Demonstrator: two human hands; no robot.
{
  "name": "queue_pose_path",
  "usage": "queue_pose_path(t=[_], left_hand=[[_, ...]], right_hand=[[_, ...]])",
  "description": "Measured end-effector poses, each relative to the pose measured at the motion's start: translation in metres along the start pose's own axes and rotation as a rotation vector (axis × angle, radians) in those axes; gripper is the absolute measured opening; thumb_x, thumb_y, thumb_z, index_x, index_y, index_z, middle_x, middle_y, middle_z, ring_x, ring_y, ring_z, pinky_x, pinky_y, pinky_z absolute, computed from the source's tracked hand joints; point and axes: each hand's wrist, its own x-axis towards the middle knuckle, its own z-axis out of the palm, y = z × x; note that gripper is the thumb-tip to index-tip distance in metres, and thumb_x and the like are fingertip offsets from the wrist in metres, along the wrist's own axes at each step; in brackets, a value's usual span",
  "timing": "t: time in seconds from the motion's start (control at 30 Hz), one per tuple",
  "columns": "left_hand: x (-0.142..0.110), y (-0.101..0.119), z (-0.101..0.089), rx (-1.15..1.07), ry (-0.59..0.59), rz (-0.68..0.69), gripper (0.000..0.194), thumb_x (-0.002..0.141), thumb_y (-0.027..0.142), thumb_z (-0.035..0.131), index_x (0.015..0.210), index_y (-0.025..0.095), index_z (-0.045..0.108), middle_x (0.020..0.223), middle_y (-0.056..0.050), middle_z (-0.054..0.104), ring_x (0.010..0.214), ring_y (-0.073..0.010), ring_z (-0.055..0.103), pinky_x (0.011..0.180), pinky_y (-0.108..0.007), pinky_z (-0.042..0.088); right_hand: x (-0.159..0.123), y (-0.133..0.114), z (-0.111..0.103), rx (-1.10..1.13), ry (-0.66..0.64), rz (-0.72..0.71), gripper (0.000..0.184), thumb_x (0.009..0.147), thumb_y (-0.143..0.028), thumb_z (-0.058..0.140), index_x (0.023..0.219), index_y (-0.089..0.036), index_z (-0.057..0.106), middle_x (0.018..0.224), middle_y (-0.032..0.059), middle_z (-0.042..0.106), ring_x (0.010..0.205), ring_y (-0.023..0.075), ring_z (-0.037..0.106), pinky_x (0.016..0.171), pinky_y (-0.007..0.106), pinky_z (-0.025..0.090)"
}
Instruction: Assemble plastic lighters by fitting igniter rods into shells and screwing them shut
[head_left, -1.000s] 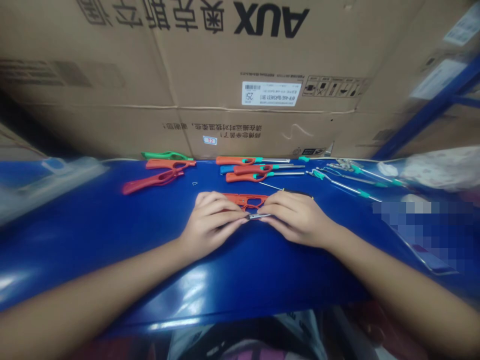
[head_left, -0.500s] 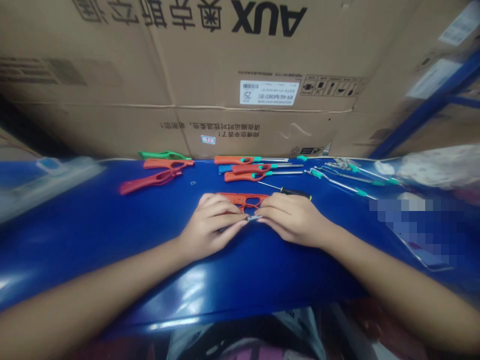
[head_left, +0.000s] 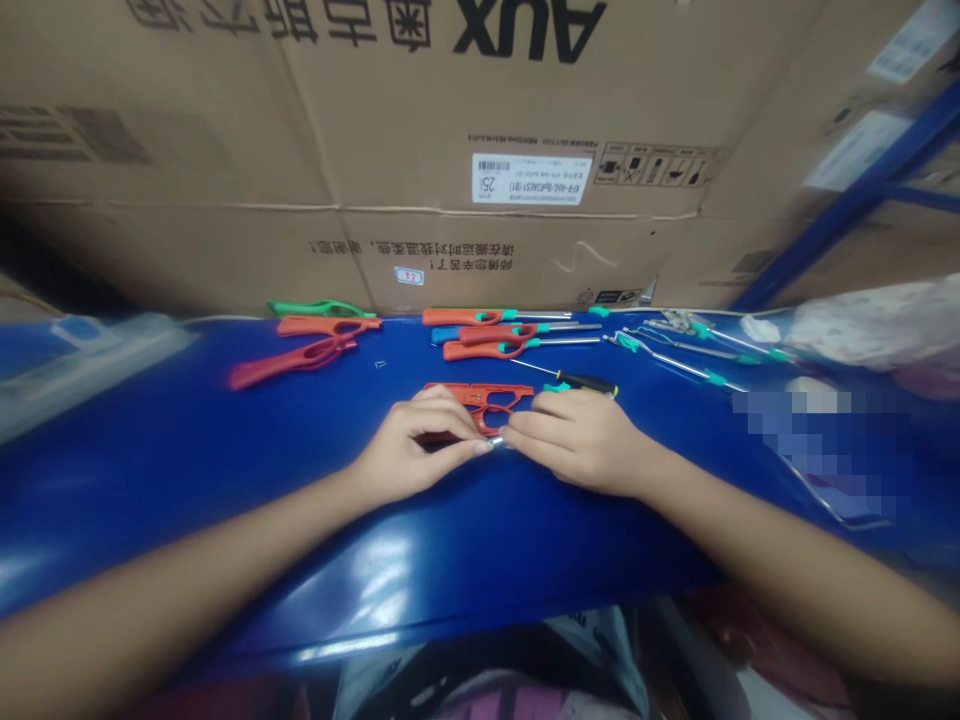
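Observation:
A small silvery metal tube point(head_left: 496, 442) is pinched between my two hands, most of its length hidden by fingers. My left hand point(head_left: 420, 445) grips its left end between thumb and fingertips. On the other end, the fingers of my right hand point(head_left: 581, 440) are closed. Right behind the hands lie orange lighter handle halves point(head_left: 504, 397), partly covered by the left hand. A teal piece point(head_left: 556, 387) shows just beyond my right hand, and a screwdriver point(head_left: 589, 383) with a black and yellow handle rests behind it.
Several assembled lighters point(head_left: 491, 349) lie along the back. Loose handle shells, including a red one point(head_left: 289, 360), are at back left near small screws point(head_left: 380, 364). Metal rods with teal parts point(head_left: 671, 362) lie right. A cardboard box point(head_left: 375, 240) walls off the blue table's point(head_left: 262, 540) far side.
The left fingers have opened out somewhat around the metal tube, and more of the orange handle halves shows. The teal piece beyond my right hand has come into sight.

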Motion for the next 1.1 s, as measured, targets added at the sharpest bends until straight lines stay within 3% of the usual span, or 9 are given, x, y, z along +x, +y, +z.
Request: queue_pose_path(t=[0.13,0.33,0.47,0.63,0.87,0.97,1.1], left_hand=[[0.001,0.001,0.000,-0.027,-0.016,0.000,0.010,0.087,0.023,0.075,0.078,0.019,0.075,0.077,-0.004,0.076,0.071,-0.0167,0.069,0.077,-0.035,0.052],[0.001,0.000,0.001,-0.038,-0.071,-0.015,0.012,0.091,0.025,0.070,0.082,0.019,0.075,0.078,-0.005,0.075,0.073,-0.0171,0.068,0.074,-0.033,0.054],[0.001,0.001,0.001,-0.024,-0.103,-0.025,0.013,0.093,0.023,0.066,0.085,0.019,0.075,0.080,-0.005,0.074,0.075,-0.0169,0.066,0.075,-0.033,0.053],[0.000,0.004,-0.002,-0.037,-0.165,-0.030,0.030,0.103,0.022,0.047,0.094,0.018,0.075,0.088,-0.007,0.074,0.087,-0.0178,0.066,0.085,-0.033,0.052],[0.002,0.011,-0.007,-0.022,-0.267,0.039,0.037,0.105,0.036,0.041,0.108,0.018,0.073,0.097,-0.011,0.074,0.092,-0.0223,0.066,0.087,-0.039,0.051],[0.000,0.010,-0.007,0.026,-0.254,0.040,0.034,0.103,0.037,0.044,0.113,0.018,0.072,0.100,-0.011,0.074,0.093,-0.0230,0.066,0.087,-0.040,0.049],[-0.005,0.005,-0.005,0.097,-0.152,-0.031,0.030,0.101,0.033,0.050,0.114,0.019,0.073,0.098,-0.010,0.077,0.087,-0.0218,0.067,0.081,-0.037,0.051]], right_hand=[[0.002,0.000,0.000,0.004,-0.069,0.054,0.021,0.100,-0.013,0.047,0.102,-0.017,0.067,0.101,0.0051,0.073,0.082,0.0171,0.056,0.066,0.032,0.037],[0.003,0.001,0.000,0.105,-0.196,0.151,0.022,0.100,-0.016,0.046,0.106,-0.020,0.067,0.084,0.0027,0.067,0.077,0.0172,0.053,0.065,0.032,0.031],[0.003,-0.002,-0.002,0.221,-0.280,0.246,0.025,0.103,-0.028,0.044,0.102,-0.018,0.067,0.086,0.0038,0.068,0.076,0.0154,0.057,0.062,0.029,0.033],[0.002,-0.005,-0.002,0.314,-0.343,0.308,0.034,0.105,-0.037,0.040,0.095,-0.018,0.066,0.088,0.0033,0.070,0.079,0.0148,0.062,0.062,0.027,0.034],[0.003,-0.004,-0.001,0.339,-0.387,0.374,0.046,0.100,-0.053,0.046,0.078,-0.017,0.064,0.074,0.0034,0.068,0.068,0.0151,0.061,0.058,0.026,0.031],[0.002,-0.002,-0.001,0.351,-0.413,0.407,0.042,0.100,-0.048,0.047,0.075,-0.017,0.063,0.070,0.0027,0.067,0.064,0.0142,0.059,0.057,0.026,0.028],[-0.002,0.007,-0.003,0.334,-0.447,0.479,0.041,0.099,-0.045,0.048,0.071,-0.017,0.060,0.065,0.0019,0.065,0.060,0.0131,0.055,0.057,0.026,0.026]])
